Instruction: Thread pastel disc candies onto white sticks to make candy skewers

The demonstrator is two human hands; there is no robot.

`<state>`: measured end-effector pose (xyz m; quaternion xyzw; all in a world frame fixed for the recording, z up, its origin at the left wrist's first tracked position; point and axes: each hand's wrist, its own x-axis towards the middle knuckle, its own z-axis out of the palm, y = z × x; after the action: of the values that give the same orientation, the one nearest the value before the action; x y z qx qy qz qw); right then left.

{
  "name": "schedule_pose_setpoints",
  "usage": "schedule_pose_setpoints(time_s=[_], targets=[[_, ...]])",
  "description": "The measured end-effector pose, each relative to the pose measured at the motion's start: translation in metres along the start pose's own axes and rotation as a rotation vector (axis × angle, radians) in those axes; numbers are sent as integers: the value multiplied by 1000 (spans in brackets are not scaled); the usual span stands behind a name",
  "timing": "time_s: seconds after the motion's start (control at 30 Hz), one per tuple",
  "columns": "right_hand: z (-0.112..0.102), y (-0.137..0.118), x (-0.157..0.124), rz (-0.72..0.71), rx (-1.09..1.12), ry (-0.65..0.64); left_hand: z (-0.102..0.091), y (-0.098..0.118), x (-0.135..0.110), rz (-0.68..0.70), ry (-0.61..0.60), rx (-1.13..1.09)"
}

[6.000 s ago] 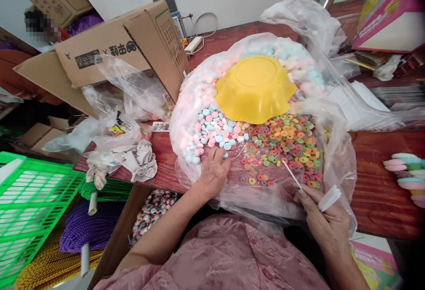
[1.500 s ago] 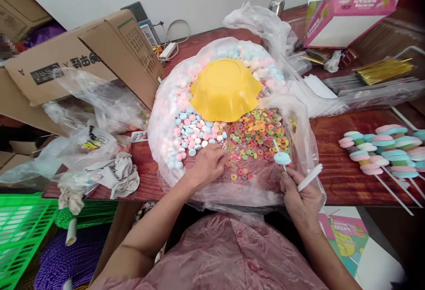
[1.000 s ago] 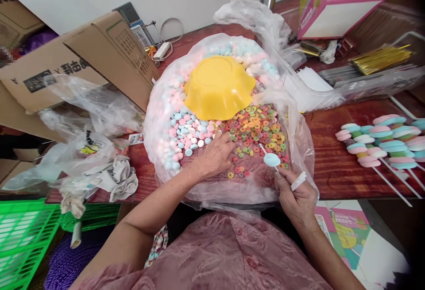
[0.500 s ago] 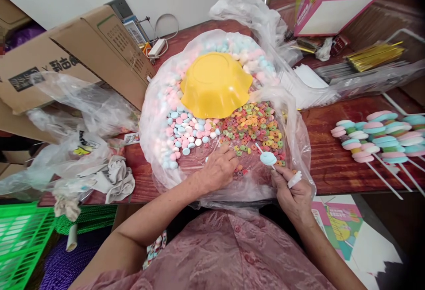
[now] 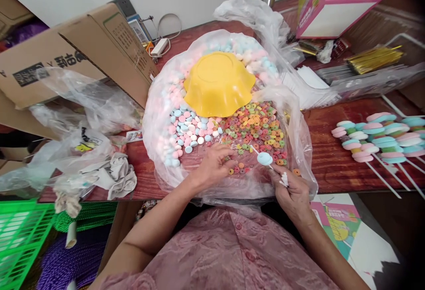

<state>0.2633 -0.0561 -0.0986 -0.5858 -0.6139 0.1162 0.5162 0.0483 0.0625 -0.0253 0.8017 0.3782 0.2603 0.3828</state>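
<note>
My right hand (image 5: 292, 191) pinches a thin white stick near its lower end. A light blue candy disc (image 5: 264, 158) is threaded on this stick, whose tip pokes out above it. Something small and white (image 5: 284, 179) shows at the fingers; I cannot make out what it is. My left hand (image 5: 212, 166) hovers over the plastic sheet, palm down, thumb and fingers apart, and nothing shows between them. Just beyond its fingertips lie colourful gummy rings (image 5: 254, 124). Pink, white and blue candy discs (image 5: 191, 126) lie to the left, in front of an upturned yellow bowl (image 5: 219, 84).
Finished candy skewers (image 5: 385, 137) lie at the right. Behind them are gold twist ties (image 5: 375, 59) and a pink carton (image 5: 338, 11). Cardboard boxes (image 5: 109, 55) and a crumpled grey cloth (image 5: 121, 177) are at the left. A green basket (image 5: 20, 237) stands below.
My left hand has drawn slightly left and its fingers have spread. My right hand, with the stick and blue disc, has shifted slightly left. The view has shifted a little.
</note>
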Motion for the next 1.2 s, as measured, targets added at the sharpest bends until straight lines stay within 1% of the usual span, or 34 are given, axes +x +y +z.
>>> schedule_pose_setpoints(time_s=[0.07, 0.13, 0.17, 0.23, 0.3, 0.4, 0.57, 0.63, 0.77, 0.93, 1.0, 1.07, 1.13, 1.2], targets=[[-2, -2, 0, -52, -30, -23, -5, 2, -4, -194, 67, -377], [-4, -7, 1, -140, -84, -68, -9, 6, -8, -334, 122, -677], [-5, -10, 2, -182, -115, -95, -10, 7, -9, -367, 155, -769], [-6, -17, 5, -243, -163, -136, -12, 9, -12, -374, 233, -839], [-7, -26, 8, -271, -188, -156, -11, 9, -15, -333, 299, -817], [-7, -38, 11, -290, -236, -176, -8, 7, -18, -206, 360, -711], [-5, -49, 11, -228, -362, -284, -6, 0, -24, 84, 412, -341], [-4, -50, 9, -206, -403, -320, -6, -3, -26, 159, 432, -239], [-2, -49, 9, -208, -432, -332, -4, -9, -28, 208, 432, -151], [-4, -49, 11, -183, -407, -332, -2, -8, -31, 342, 381, -30], [-5, -49, 9, -147, -420, -332, 0, -8, -31, 360, 395, -6], [-5, -48, 7, -116, -430, -330, 0, -7, -30, 337, 399, -13], [-5, -46, 4, -96, -380, -335, 0, -5, -30, 256, 380, -97], [-5, -44, 3, -60, -263, -348, -1, -3, -29, 114, 343, -284]])
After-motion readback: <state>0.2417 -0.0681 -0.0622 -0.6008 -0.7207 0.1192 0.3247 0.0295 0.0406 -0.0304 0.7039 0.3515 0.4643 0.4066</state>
